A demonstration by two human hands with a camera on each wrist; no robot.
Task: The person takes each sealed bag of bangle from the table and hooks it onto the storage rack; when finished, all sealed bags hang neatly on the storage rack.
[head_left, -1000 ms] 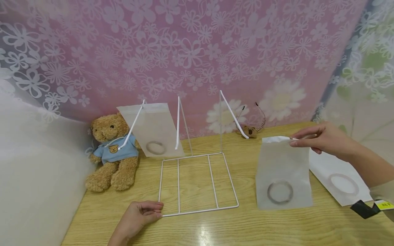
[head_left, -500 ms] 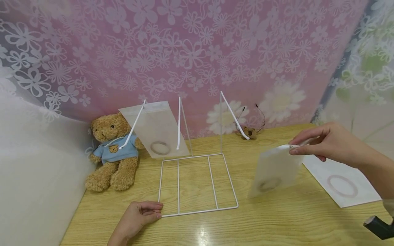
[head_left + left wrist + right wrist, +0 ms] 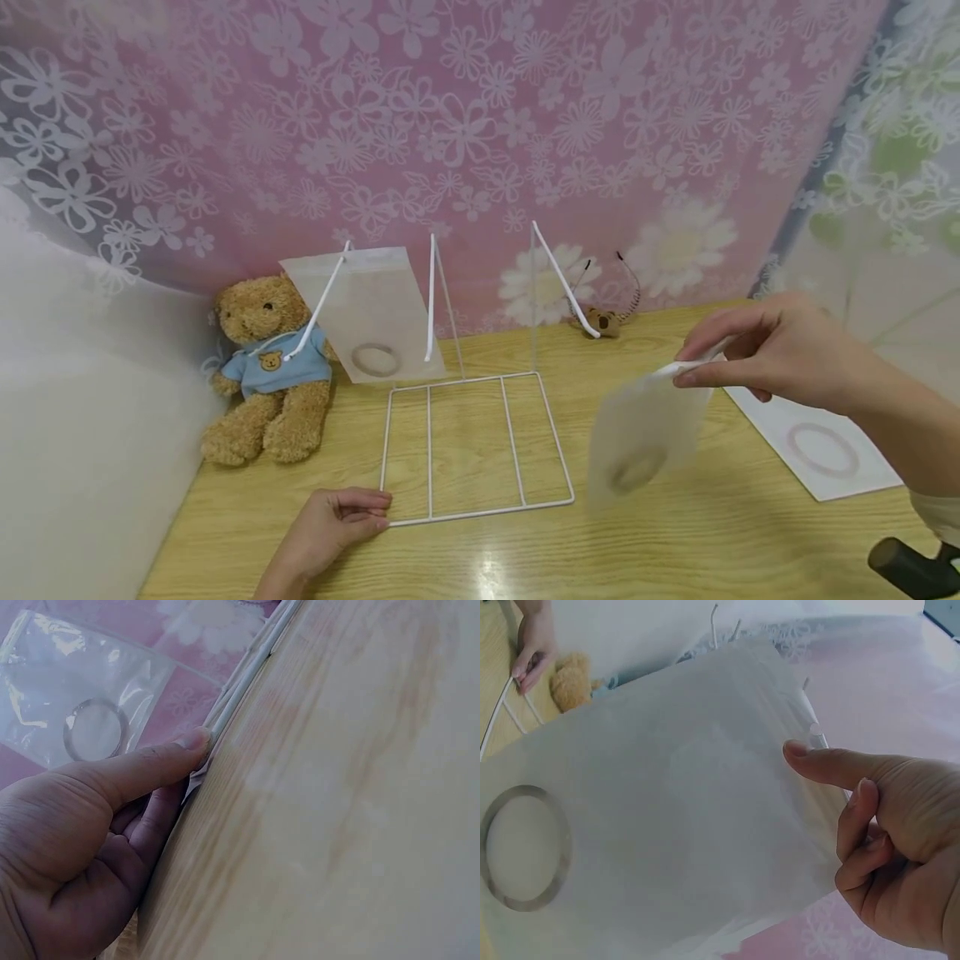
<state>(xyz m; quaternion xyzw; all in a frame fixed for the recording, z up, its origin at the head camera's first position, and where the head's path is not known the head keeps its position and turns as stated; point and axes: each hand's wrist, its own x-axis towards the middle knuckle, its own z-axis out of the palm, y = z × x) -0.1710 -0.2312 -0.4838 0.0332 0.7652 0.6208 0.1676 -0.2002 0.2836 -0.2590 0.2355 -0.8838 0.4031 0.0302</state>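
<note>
My right hand [image 3: 780, 354] pinches the top edge of a translucent zip bag [image 3: 652, 425] between thumb and fingers. The bag hangs tilted above the table, with a ring-shaped bangle [image 3: 526, 847] showing near its lower end. The thumb and fingers of my left hand [image 3: 330, 529] pinch the front left corner of a white wire rack [image 3: 480, 514]. Three upright arms rise from the rack's back. A second bag [image 3: 375, 304] with a ring inside hangs on the left arm [image 3: 318, 304]. The middle arm [image 3: 431, 300] and right arm [image 3: 566, 279] carry nothing.
Another white bag [image 3: 795, 417] with a ring lies on the table [image 3: 637, 558] under my right forearm. A teddy bear [image 3: 273, 367] in a blue top sits left of the rack. A headband with a small brown animal head [image 3: 603, 322] lies behind it on the right. A floral curtain [image 3: 465, 108] backs the table.
My right hand has moved left and slightly down with its bag, which has swung from facing forward to an angle. The left hand keeps its grip on the rack's corner.
</note>
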